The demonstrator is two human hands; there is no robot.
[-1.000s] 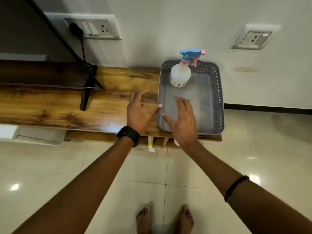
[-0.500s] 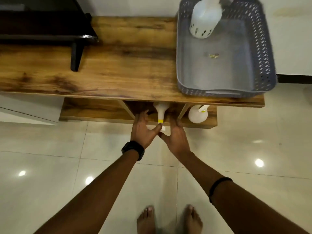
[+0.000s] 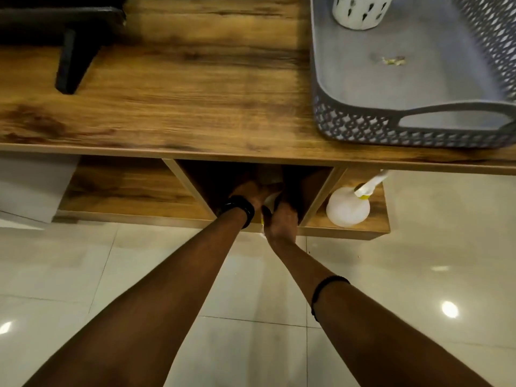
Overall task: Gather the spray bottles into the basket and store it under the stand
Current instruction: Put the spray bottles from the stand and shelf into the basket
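Observation:
Under the wooden stand (image 3: 195, 101), in its dark middle compartment, lies a white spray bottle (image 3: 270, 199) with a yellow collar. My left hand (image 3: 249, 191) wraps its body from the left. My right hand (image 3: 282, 216) closes over its neck from the right; my fingertips are lost in shadow. A second white spray bottle (image 3: 347, 208) with a yellow collar stands in the right compartment. The grey perforated basket (image 3: 363, 129) sits on the stand's right end and holds a third white bottle (image 3: 360, 9) at its far side.
A black bracket leg (image 3: 71, 68) stands on the stand's left part. A white unit (image 3: 30, 188) sits beside the lower shelf on the left. Wooden dividers flank the middle compartment. Glossy tiled floor (image 3: 418, 275) lies below.
Both hands dropped from above the stand top and basket to the lower shelf, then pushed into the middle compartment and closed around the bottle. The view has tilted down and closer.

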